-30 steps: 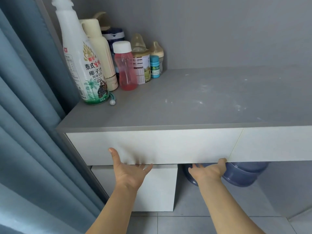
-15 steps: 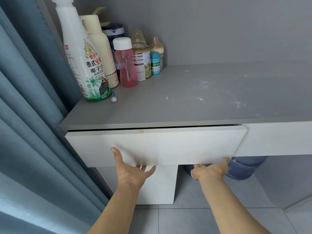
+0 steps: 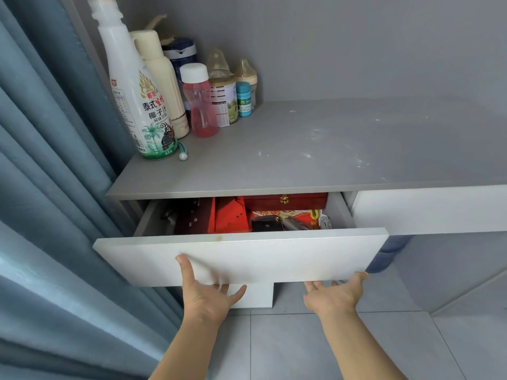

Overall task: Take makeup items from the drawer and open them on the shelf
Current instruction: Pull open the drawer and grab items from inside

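Observation:
The white drawer [image 3: 247, 256] under the grey shelf [image 3: 315, 149] stands partly pulled out. Inside I see red boxes [image 3: 230, 215], a dark red case with a gold clasp [image 3: 285, 200], a small black case [image 3: 267, 224] and a metallic tube [image 3: 297, 223]; the rest is hidden under the shelf. My left hand [image 3: 205, 294] grips the bottom edge of the drawer front, thumb up on its face. My right hand [image 3: 336, 294] hooks its fingers under the same edge further right.
Several bottles crowd the shelf's back left corner: a tall white coconut drink bottle [image 3: 137, 100], a pink bottle [image 3: 200, 105], baby bottles [image 3: 245, 75]. A blue curtain [image 3: 49, 187] hangs at the left. A blue water jug [image 3: 389, 250] sits below, right of the drawer.
The drawer has slid out from shut to partly open, showing its contents. Both hands have moved toward me with the drawer front.

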Demonstrator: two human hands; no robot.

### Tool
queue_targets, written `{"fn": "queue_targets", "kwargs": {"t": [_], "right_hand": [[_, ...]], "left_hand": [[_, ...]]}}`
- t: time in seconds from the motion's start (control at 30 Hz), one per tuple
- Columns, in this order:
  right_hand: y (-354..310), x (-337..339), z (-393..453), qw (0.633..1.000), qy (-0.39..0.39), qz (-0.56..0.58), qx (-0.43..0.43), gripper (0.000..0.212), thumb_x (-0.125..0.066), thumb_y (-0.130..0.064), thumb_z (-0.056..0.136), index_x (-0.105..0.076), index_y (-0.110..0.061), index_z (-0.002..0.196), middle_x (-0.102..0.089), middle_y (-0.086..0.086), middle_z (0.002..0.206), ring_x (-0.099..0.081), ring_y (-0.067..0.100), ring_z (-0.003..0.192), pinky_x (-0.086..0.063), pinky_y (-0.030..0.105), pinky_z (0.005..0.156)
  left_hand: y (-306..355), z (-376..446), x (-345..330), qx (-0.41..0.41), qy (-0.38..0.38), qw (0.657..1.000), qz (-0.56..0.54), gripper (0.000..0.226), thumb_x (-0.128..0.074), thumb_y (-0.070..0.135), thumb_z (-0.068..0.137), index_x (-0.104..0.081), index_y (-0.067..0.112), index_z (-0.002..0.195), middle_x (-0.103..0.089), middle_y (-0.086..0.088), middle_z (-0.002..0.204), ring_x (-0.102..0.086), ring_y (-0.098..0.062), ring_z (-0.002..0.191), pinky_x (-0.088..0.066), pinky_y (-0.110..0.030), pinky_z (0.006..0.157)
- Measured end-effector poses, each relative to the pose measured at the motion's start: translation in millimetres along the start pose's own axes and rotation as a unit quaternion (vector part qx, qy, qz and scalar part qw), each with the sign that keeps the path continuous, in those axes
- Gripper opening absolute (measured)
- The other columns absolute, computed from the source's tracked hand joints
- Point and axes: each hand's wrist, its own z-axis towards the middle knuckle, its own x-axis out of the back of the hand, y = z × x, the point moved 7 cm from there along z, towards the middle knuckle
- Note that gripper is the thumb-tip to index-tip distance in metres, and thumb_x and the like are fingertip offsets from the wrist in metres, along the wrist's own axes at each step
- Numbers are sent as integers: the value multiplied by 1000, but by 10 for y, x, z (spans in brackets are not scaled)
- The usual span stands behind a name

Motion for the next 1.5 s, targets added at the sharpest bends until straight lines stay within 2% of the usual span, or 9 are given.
{"fn": "queue_targets", "kwargs": {"t": [0.33, 0.7, 0.77, 0.83, 0.9, 1.03, 1.2, 1.4, 1.5], "right_hand": [[-15, 410, -341, 999, -2, -9, 36, 81, -51, -78, 67, -46, -28, 131, -60, 2, 127, -56, 31, 117, -42, 47, 108], [-152, 593, -810, 993, 38, -84, 71, 78, -44, -71, 76, -37, -28, 140, -43, -2, 144, -38, 21, 136, -22, 38, 116], [-236, 615, -954, 987, 89, -94, 96, 64, -45, -61, 80, -48, -23, 131, -48, 0, 141, -48, 22, 127, -30, 35, 107], [-368, 611, -1131, 975, 135, -97, 149, 35, -50, -45, 85, -59, -16, 103, -63, 3, 115, -60, 23, 93, -43, 31, 80], [-523, 538, -1333, 958, 158, -120, 209, 22, -53, -33, 88, -53, -10, 85, -60, 4, 87, -53, 22, 69, -38, 26, 57], [-827, 318, -1628, 921, 158, -167, 313, 29, -57, -22, 90, -50, -8, 114, -51, 10, 105, -52, 26, 83, -41, 32, 72], [-1107, -179, -1916, 866, 87, -276, 408, 41, -64, -7, 85, -48, -3, 123, -56, 17, 113, -57, 35, 108, -39, 32, 82], [-876, -897, -1804, 751, -83, -515, 405, 42, -69, 3, 76, -54, -4, 114, -59, 15, 115, -56, 26, 97, -46, 36, 85], [-660, -1051, -1649, 661, -155, -644, 353, 56, -76, -4, 71, -53, -12, 121, -57, 3, 114, -54, 21, 105, -47, 40, 96]], "left_hand": [[-116, -483, 353, 9, 14, 1000, 19, 122, -72, 76, 32, -25, 41, 139, -31, -11, 146, -42, -33, 128, -38, -70, 92], [-58, -973, 260, 19, 20, 999, 46, 103, -60, 75, 61, -11, 43, 144, -6, -13, 158, -17, -39, 143, -30, -72, 100], [-26, -1037, 166, 19, 25, 998, 61, 109, -64, 74, 56, -11, 41, 145, -1, -11, 159, -15, -37, 144, -31, -70, 101], [23, -1081, 118, 10, 39, 996, 84, 112, -65, 74, 54, -14, 37, 146, -5, -9, 159, -16, -35, 144, -31, -65, 104], [90, -1140, 97, -1, 62, 992, 106, 114, -69, 73, 53, -17, 32, 146, -13, -7, 158, -19, -31, 144, -34, -59, 106], [325, -1318, 94, -47, 167, 977, 125, 98, -78, 53, 63, -31, 15, 141, -37, -9, 147, -38, -29, 132, -41, -47, 100], [831, -1575, -218, -193, 269, 909, 253, 78, -80, 36, 69, -40, 15, 132, -54, -14, 130, -48, -38, 120, -37, -49, 103], [832, -1313, -1001, -289, 14, 756, 587, 74, -79, 47, 54, -52, 25, 119, -57, 3, 113, -48, -29, 118, -46, -52, 96], [676, -1240, -1160, -291, -32, 659, 693, 75, -80, 48, 55, -53, 27, 121, -59, 3, 120, -44, -25, 121, -40, -46, 102]]}}
